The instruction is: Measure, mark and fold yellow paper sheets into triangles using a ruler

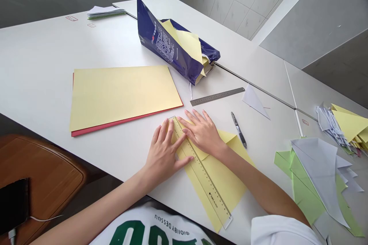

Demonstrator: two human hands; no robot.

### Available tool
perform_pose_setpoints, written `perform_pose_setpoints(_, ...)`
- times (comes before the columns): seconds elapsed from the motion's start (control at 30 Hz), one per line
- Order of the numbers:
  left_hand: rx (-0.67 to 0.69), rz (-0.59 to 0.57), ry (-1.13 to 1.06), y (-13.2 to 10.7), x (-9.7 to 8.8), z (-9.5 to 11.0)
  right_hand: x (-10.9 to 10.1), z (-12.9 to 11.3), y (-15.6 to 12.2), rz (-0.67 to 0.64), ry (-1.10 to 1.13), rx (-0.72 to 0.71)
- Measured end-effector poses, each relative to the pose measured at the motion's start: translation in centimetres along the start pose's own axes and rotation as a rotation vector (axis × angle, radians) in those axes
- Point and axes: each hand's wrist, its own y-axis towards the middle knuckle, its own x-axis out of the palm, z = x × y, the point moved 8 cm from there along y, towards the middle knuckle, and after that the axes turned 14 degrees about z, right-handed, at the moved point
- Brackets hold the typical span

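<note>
We had both hands on the table [43, 65], lower centre of the frame. The left hand [165, 153] lay palm down, fingers spread over the upper part of the clear ruler [211, 187], its thumb across the ruler; we logged its grip as open, pressing, nothing grasped. The right hand [204, 132] lay flat just beside it, forefinger and thumb at the ruler's upper end; grip also open, nothing clasped. We saw the ruler slanting towards the lower right on top of a yellow sheet [230, 172], which had a folded flap near the right wrist.

We noted the pen [239, 130] right of centre, with the steel ruler [217, 97] and a white triangle [254, 101] above it. Left of centre we had a yellow stack [120, 97] over something red [86, 130], which stuck out along the lower edge. Upper centre: a blue bag [172, 51] on its side, yellow paper [188, 44] poking out. Upper left: a paper pile [105, 11]. On the right we marked green sheets [304, 187] partly under white sheets [319, 164]. Lower left, we saw a phone [14, 204] on a brown seat [43, 180].
</note>
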Motion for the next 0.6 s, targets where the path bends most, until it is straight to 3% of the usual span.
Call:
perform_pose_setpoints(0.3, 0.022, 0.023, 0.017, 0.1, -0.2, 0.1, 0.3, -0.5, 0.7, 0.038, -0.005, 0.001)
perform_pose_setpoints(0.6, 0.007, 0.028, 0.008, 0.1, -0.1, 0.0, 1.3, 0.4, -0.4, 0.022, 0.099, 0.055)
